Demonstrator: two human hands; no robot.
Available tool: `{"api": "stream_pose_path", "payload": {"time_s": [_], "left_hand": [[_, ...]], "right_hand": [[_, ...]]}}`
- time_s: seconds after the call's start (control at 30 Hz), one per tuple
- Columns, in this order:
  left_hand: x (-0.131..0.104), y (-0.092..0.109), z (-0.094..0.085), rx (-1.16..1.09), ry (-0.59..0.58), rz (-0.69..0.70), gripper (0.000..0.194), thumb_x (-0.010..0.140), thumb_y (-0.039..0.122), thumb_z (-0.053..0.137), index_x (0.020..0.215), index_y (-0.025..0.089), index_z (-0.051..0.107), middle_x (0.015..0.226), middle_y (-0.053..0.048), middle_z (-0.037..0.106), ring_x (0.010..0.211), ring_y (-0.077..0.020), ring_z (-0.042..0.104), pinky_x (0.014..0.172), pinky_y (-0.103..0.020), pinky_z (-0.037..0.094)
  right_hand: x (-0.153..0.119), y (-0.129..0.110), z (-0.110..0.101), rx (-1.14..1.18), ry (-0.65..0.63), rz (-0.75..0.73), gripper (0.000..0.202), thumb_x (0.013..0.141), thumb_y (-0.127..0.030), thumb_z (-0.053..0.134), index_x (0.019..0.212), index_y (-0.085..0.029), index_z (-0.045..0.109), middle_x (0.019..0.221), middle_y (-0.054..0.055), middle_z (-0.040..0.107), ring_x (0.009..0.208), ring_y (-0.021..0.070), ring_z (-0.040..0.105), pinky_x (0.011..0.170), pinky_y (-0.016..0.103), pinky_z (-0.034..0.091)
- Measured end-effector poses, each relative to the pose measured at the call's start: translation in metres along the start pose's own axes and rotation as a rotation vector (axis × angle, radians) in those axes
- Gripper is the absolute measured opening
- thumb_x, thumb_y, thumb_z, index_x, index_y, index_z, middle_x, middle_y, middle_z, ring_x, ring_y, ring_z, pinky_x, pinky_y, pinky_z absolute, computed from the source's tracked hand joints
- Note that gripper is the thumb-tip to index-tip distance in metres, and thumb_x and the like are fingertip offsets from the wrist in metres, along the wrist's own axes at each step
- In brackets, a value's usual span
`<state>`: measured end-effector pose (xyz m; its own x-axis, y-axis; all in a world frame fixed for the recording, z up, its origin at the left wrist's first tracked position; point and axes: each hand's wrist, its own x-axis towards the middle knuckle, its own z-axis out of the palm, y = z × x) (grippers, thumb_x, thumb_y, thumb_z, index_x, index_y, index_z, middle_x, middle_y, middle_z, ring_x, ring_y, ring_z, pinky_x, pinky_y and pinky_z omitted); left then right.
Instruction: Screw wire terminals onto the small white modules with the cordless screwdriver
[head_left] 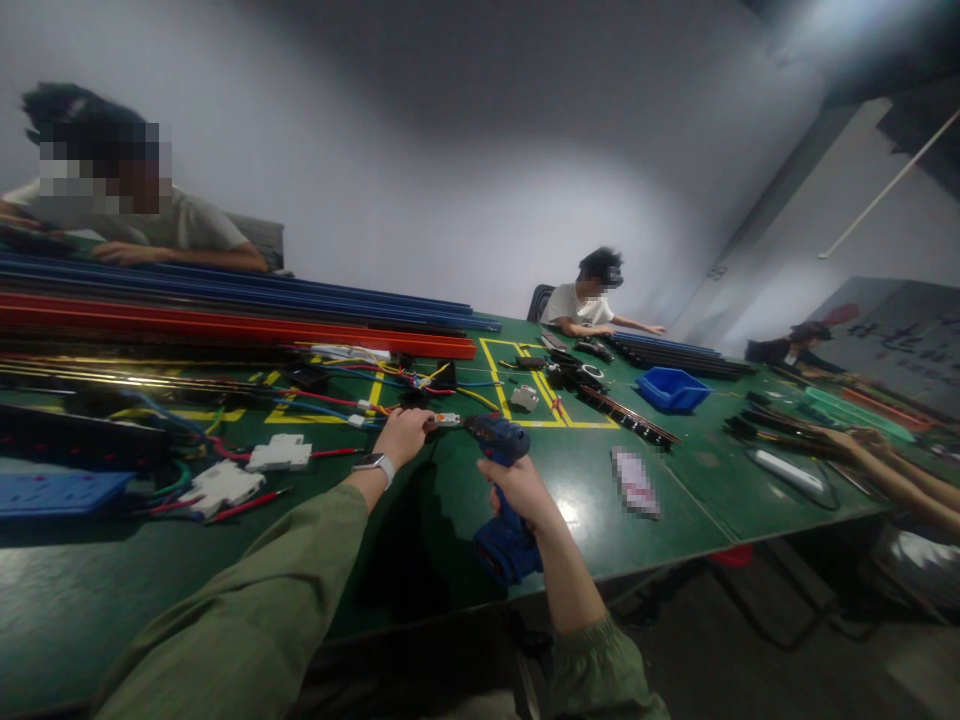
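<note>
— Gripping what, in the head view?

— My right hand (521, 490) is wrapped around the handle of a blue cordless drill (501, 480), fingers closed tight on the grip. Its nose points left at a small white terminal piece (448, 420) lying on the green tabletop (615, 520).

— And the other hand?

— My left hand (405, 435) rests on the tabletop just left of that piece, fingers curled down and pinching its near end. The piece sits between my fingertips and the drill's tip, touching or nearly touching both; I cannot tell which.

— Anything around them?

— White breaker blocks (279, 453) with red and blue wires lie to the left, long red rails (225, 330) and blue ones beyond them, and a blue bin (673, 389) well off to the right. Another person's forearms (892, 470) reach in at the right edge.

— What's hard to see?

— The drill bit is too small and blurred to make out, my left fingertips hide under the knuckles, and the drill's battery base hangs past the tabletop's edge.
</note>
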<state>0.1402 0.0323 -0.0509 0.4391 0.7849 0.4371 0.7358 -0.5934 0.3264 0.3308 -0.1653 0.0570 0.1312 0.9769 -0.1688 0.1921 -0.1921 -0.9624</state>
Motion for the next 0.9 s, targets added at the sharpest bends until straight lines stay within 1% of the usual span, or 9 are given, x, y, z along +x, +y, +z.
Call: {"api": "stream_pose_path", "payload": {"time_s": [0.17,0.37,0.57,0.73,0.9], "left_hand": [[-0.0004,0.0011,-0.0012,-0.007,-0.008,-0.009,0.03,0.091,0.028,0.044,0.109,0.023,0.067,0.104,-0.01,0.07,0.101,-0.0245,0.06,0.097,-0.04,0.033],[-0.0001,0.0023,-0.0022,-0.023,-0.018,-0.019,0.03,0.091,0.026,0.043,0.108,0.023,0.068,0.105,-0.009,0.07,0.102,-0.0238,0.06,0.098,-0.04,0.033],[-0.0007,0.0023,-0.0006,-0.02,0.006,-0.013,0.03,0.091,0.025,0.043,0.108,0.023,0.068,0.103,-0.009,0.07,0.103,-0.0236,0.059,0.097,-0.04,0.033],[-0.0011,0.0019,-0.0004,-0.027,0.02,0.004,0.029,0.091,0.027,0.044,0.108,0.023,0.068,0.103,-0.009,0.07,0.102,-0.0236,0.06,0.096,-0.039,0.033],[-0.001,0.0031,-0.0031,-0.021,0.004,-0.014,0.03,0.091,0.029,0.044,0.108,0.024,0.068,0.103,-0.009,0.071,0.101,-0.024,0.06,0.095,-0.039,0.033]], "right_hand": [[-0.0009,-0.0016,-0.0001,0.006,-0.005,-0.02,0.021,0.079,-0.035,0.064,0.088,-0.019,0.053,0.04,-0.008,0.046,0.033,0.0126,0.047,0.035,0.022,0.038],[-0.0047,-0.0045,0.002,-0.011,0.016,-0.014,0.02,0.08,-0.035,0.062,0.088,-0.019,0.054,0.037,-0.009,0.043,0.032,0.0121,0.045,0.035,0.021,0.038],[-0.003,-0.0035,0.0031,0.013,0.026,-0.056,0.026,0.077,-0.036,0.064,0.092,-0.018,0.053,0.044,-0.009,0.047,0.033,0.0115,0.047,0.033,0.021,0.036],[-0.0026,-0.0039,0.0022,-0.005,0.025,-0.034,0.024,0.077,-0.037,0.064,0.088,-0.018,0.054,0.041,-0.009,0.045,0.033,0.0119,0.047,0.034,0.021,0.037],[-0.0044,-0.0072,0.0023,0.006,0.009,-0.011,0.021,0.078,-0.035,0.063,0.086,-0.019,0.053,0.04,-0.009,0.044,0.033,0.0119,0.047,0.035,0.021,0.038]]}}
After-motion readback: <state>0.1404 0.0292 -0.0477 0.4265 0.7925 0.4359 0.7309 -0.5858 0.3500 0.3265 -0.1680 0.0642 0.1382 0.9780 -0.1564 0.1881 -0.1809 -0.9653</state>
